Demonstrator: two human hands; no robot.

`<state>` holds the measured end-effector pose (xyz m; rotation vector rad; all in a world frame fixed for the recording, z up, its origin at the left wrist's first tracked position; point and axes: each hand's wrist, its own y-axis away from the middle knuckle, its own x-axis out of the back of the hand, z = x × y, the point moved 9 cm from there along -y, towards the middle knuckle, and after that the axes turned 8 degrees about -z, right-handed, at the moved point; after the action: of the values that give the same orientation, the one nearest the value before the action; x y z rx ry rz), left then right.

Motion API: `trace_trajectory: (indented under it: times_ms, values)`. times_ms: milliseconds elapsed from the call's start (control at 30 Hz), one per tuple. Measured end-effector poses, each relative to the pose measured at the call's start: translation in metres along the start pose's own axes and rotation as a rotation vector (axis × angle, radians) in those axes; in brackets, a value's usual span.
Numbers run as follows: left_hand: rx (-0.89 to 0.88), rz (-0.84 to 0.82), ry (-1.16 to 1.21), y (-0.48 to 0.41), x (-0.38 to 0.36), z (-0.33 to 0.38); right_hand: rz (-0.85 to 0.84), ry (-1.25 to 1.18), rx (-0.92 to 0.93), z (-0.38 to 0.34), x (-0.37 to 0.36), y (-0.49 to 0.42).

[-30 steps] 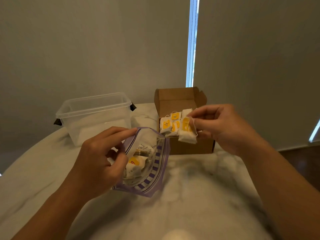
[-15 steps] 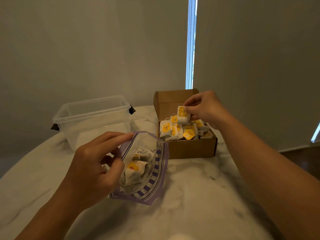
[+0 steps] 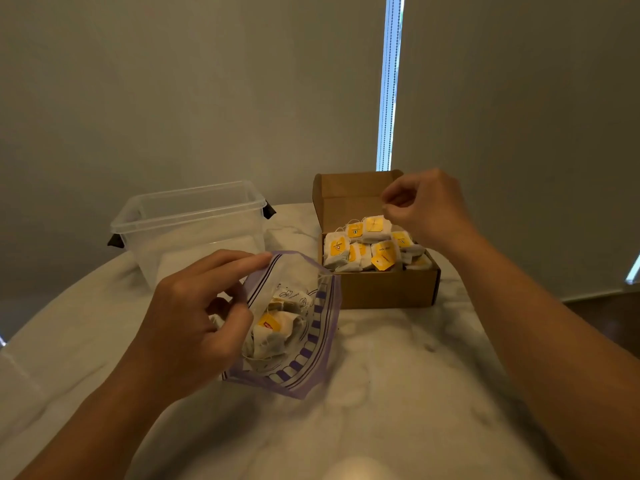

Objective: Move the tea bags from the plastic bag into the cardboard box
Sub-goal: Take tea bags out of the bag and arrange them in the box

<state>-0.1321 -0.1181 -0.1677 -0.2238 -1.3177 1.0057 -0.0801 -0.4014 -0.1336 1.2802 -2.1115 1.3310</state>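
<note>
Left hand (image 3: 180, 327) pinches the plastic bag (image 3: 313, 355) open, right hand (image 3: 429, 206) hovers curled over the tea bags (image 3: 375, 228) in the cardboard box (image 3: 381, 289), can't tell if it's holding anything.

Left hand (image 3: 187, 327) holds plastic bag (image 3: 313, 344) (right hand (image 3: 427, 207) over cardboard box (image 3: 381, 289)).
</note>
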Motion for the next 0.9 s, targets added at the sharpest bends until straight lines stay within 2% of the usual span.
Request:
trace_trajectory:
  times_ms: [67,233,333,400,500,600,733,900]
  values:
    - [0.002,0.008,0.003,0.000,0.001,0.001,-0.054,-0.119,0.040,-0.017,-0.003,0.020]
    - [0.017,0.018,0.011,0.000,0.001,0.000,-0.390,-0.464,0.157,-0.065,-0.017,0.062]
    - [0.023,0.017,0.005,0.000,0.001,0.000,-0.518,-0.523,0.247,-0.089,-0.027,0.079]
    - [0.023,0.016,-0.001,0.000,0.001,0.001,-0.588,-0.438,0.304,-0.104,-0.045,0.090]
    - [0.016,0.015,-0.008,0.000,0.001,0.003,-0.655,-0.175,0.381,-0.119,-0.075,0.105]
    - [0.014,0.017,-0.014,0.001,0.001,0.002,-0.651,0.042,0.456,-0.128,-0.094,0.111]
    - [0.013,0.029,-0.015,0.001,0.002,0.003,-0.593,0.294,0.446,-0.132,-0.119,0.105]
    - [-0.008,0.035,-0.006,0.000,0.004,0.005,-0.610,0.398,0.488,-0.139,-0.139,0.103]
